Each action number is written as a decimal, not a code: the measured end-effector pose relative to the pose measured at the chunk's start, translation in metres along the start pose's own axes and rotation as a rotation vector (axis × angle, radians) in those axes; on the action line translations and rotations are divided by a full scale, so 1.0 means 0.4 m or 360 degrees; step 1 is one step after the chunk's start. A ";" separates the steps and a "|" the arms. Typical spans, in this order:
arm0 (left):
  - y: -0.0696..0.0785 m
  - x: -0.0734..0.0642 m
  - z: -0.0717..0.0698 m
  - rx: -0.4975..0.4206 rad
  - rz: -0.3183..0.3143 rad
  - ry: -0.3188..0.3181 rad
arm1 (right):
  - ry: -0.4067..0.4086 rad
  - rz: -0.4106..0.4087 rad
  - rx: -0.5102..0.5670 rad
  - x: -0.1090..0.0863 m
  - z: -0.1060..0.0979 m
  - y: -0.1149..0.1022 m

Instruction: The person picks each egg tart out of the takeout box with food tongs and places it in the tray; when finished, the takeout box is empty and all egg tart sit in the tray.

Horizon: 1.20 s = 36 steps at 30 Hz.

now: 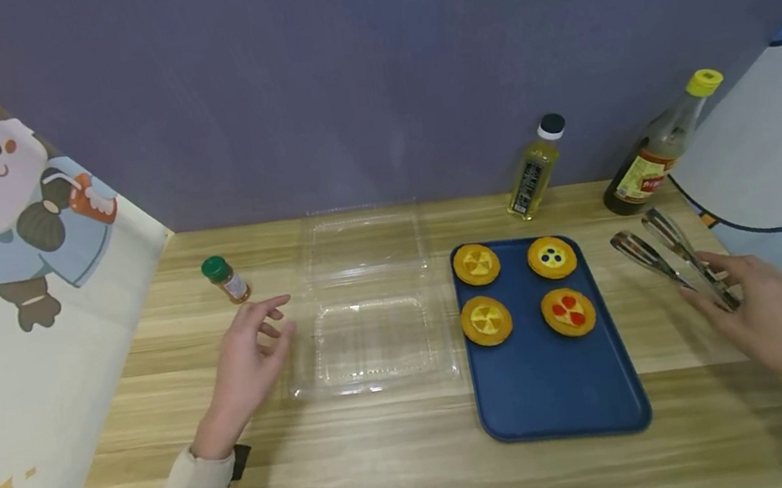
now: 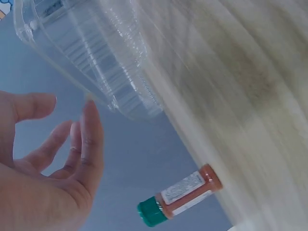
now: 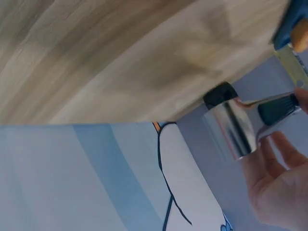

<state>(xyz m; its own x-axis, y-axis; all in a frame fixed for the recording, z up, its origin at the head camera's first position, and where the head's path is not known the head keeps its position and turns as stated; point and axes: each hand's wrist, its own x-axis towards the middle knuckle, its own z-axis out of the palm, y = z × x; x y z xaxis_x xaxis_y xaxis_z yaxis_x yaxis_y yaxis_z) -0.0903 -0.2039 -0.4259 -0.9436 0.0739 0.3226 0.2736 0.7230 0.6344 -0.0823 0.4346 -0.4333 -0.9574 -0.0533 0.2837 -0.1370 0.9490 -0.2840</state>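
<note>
My right hand (image 1: pixel 776 313) grips a pair of metal tongs (image 1: pixel 672 238) in the air to the right of the blue tray (image 1: pixel 558 396); their two arms stand apart with nothing between them. Several small tarts lie on the tray, among them one with red hearts (image 1: pixel 569 312) and one with dark blue dots (image 1: pixel 551 257). My left hand (image 1: pixel 245 363) hovers with loosely bent fingers, holding nothing, at the left side of a clear plastic box (image 1: pixel 375 343). The box lies unfolded, its lid (image 1: pixel 364 244) toward the back wall.
A small green-capped spice jar (image 1: pixel 226 280) stands beyond my left hand. Behind the tray is a black-capped oil bottle (image 1: pixel 534 172), and farther right a yellow-capped bottle of dark sauce (image 1: pixel 648 163). Walls enclose the wooden table (image 1: pixel 365 475) at the back and both sides.
</note>
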 end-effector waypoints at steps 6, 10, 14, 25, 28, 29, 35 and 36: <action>0.020 -0.002 -0.003 0.0123 0.0067 -0.0030 | -0.0288 0.0093 0.0069 0.013 0.041 0.027; 0.030 -0.004 -0.004 0.0148 0.0136 -0.0053 | -0.0289 0.0078 0.0073 0.020 0.068 0.033; 0.040 -0.005 0.001 0.0168 0.0196 -0.0096 | -0.0219 0.0029 0.0005 0.019 0.083 0.032; 0.072 -0.002 0.023 0.0288 0.0432 -0.0348 | -0.0120 -0.0035 -0.0003 0.003 0.096 0.027; 0.080 -0.009 0.023 0.0336 0.0517 -0.0420 | -0.0104 -0.0049 0.0005 0.004 0.090 0.010; 0.082 -0.010 0.023 0.0346 0.0538 -0.0441 | -0.0072 -0.0078 0.0015 0.005 0.086 -0.001; 0.097 -0.016 0.025 0.0442 0.0596 -0.0528 | 0.0111 -0.0386 0.0009 0.026 0.054 -0.144; 0.100 -0.016 0.026 0.0456 0.0603 -0.0538 | 0.0101 -0.0430 -0.0005 0.028 0.049 -0.175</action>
<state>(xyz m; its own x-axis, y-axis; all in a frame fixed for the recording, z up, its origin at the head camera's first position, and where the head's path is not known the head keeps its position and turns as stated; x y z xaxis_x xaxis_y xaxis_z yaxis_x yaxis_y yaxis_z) -0.0751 -0.1683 -0.4100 -0.8097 0.5448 0.2181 0.5868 0.7569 0.2878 -0.0884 0.3614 -0.4280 -0.8684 -0.2853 0.4056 -0.3845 0.9040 -0.1872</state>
